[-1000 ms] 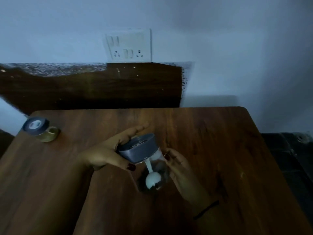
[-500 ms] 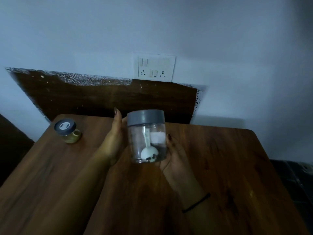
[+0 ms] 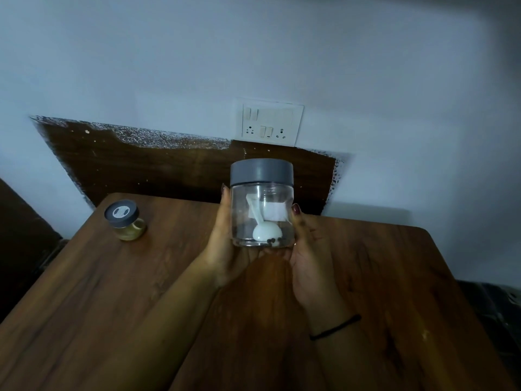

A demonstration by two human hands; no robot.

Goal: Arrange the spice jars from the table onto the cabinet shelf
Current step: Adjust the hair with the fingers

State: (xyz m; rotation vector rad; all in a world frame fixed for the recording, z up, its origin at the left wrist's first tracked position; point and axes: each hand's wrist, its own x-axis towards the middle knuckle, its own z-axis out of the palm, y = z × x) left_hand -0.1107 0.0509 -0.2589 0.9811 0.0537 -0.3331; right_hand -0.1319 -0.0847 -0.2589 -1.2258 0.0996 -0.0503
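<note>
Both hands cradle one clear jar (image 3: 260, 213) upright above the tabletop (image 3: 394, 277), lifted clear of the wood. At the jar's left side, the left hand (image 3: 225, 244) lies flat against the wall with fingers pointing up; the right hand (image 3: 307, 249) cups the right side and the base, thumb pressed to the glass-like wall. Neither hand is closed tight, and the fingers behind the jar are hidden by it.

That jar is a straight-sided cylinder, transparent, capped by a broad matte grey lid (image 3: 261, 171). Inside lies a white scoop (image 3: 263, 228) with a round bowl and a slim handle leaning up to the left, and a few dark round grains sit at the bottom; what they are is hard to make out in the dim light. A pale rectangular label shows through from the far wall, its writing unreadable.

A second, smaller jar (image 3: 125, 221) stands near the far left corner of the tabletop, well apart from the hands. It is squat, yellowish below, with a dark round lid bearing a pale mark.

So two jars are in view. A thin dark band (image 3: 335, 327) circles the right wrist. Behind the far edge, a white switch plate (image 3: 272, 122) sits on the wall above a dark wooden panel (image 3: 169, 167). Both forearms are cut off by the frame's lower edge.
</note>
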